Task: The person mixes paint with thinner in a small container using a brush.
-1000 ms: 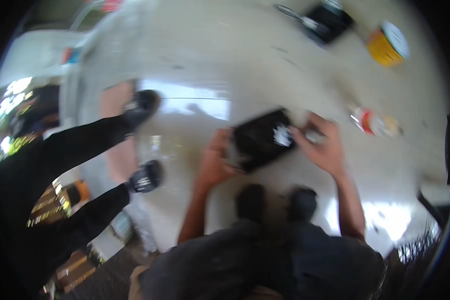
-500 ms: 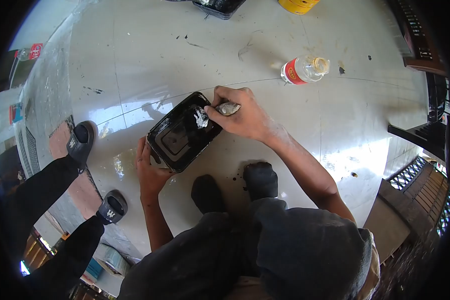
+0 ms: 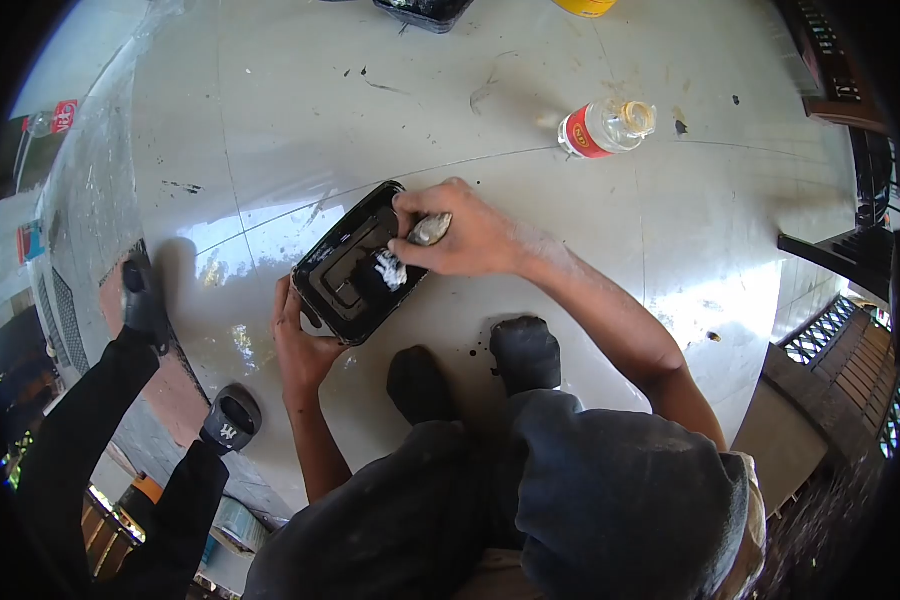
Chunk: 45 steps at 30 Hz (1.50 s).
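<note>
A black rectangular plastic tray (image 3: 332,322), with dark, glossy contents, sits tilted at an angle in front of my feet. My left hand (image 3: 303,345) grips its near-left corner, fingers along the outer side and thumb at the near edge. Over the tray's right side, my right hand (image 3: 460,235) is closed around a small mottled grey object with a rounded end (image 3: 431,230); I cannot tell its kind. A bright white streaky patch (image 3: 390,270) shows just below the thumb, inside the tray outline.
An uncapped clear bottle with a red label (image 3: 588,133) stands on the tiled floor at upper right. Another black container (image 3: 425,12) and a yellow tin (image 3: 585,5) are at the top edge. Another person's sandalled foot (image 3: 232,420) is at left. Dark wooden furniture (image 3: 840,260) lines the right.
My right hand has moved left and slightly nearer me over the tray, with the grey object. The other person's upper foot has shifted left. My left hand stays on the tray.
</note>
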Tool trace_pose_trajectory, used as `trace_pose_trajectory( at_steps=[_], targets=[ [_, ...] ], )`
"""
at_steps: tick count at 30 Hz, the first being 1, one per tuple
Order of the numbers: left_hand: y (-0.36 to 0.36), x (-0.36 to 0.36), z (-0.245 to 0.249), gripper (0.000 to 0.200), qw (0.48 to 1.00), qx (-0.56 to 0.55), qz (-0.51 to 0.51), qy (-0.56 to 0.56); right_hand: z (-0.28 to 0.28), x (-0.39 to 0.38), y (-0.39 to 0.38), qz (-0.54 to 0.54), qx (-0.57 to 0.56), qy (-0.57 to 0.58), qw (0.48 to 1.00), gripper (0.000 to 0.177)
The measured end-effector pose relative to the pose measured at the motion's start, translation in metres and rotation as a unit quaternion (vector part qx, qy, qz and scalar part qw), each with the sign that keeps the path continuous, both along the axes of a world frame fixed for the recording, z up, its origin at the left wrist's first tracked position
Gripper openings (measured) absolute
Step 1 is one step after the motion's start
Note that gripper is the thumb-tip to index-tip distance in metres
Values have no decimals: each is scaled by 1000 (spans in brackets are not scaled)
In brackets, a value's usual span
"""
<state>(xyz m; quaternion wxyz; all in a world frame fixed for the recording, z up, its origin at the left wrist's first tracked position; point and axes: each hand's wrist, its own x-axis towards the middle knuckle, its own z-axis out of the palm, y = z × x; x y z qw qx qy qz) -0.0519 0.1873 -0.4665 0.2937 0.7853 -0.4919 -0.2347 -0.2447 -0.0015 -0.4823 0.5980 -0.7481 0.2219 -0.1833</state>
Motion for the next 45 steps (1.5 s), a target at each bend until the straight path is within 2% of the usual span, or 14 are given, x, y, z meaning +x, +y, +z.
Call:
trace_pose_trajectory(
  at_steps=[3,6,9,12,13,16,20,23,26,30,33,36,40,45],
  targets=[
    [0,0,-3,72,1000,-4,7,1,16,-6,-18,27,15,74,997,23],
    [1,2,-4,72,1000,0,5,3,33,-8,-19,11,-39,68,997,22],
    [1,1,-3,72,1000,-14,-4,-15,43,-1,-19,14,-8,56,998,22],
    [-1,1,-1,73,1000,-8,-9,-10,29,11,-5,-6,12,-58,998,21],
    [-2,1,0,73,1000,-5,-12,-10,25,14,2,-8,21,-58,998,21],
    [4,4,-8,74,999,0,-21,-34,17,14,9,3,63,-27,998,22],
    [8,2,-7,74,999,12,-4,-30,-9,3,2,-41,-2,-15,999,23],
    [10,2,-10,75,999,9,3,-32,7,-11,-14,-33,21,50,998,22],
    [6,1,-3,77,999,14,-10,-41,14,-17,-21,-44,-5,51,998,22],
    [7,4,-8,78,999,-2,-22,-43,32,-10,-14,-60,0,10,998,22],
    [6,3,-8,78,998,-21,-25,-45,25,0,0,-44,65,-45,996,22],
    [5,2,-6,77,999,-12,-18,-33,9,5,9,-38,6,-44,998,22],
    [7,3,-8,76,1000,7,-7,-28,3,-2,-12,3,8,4,1000,21],
    [5,2,-4,76,999,6,-14,-36,25,-5,-27,1,-48,58,997,21]
  ],
)
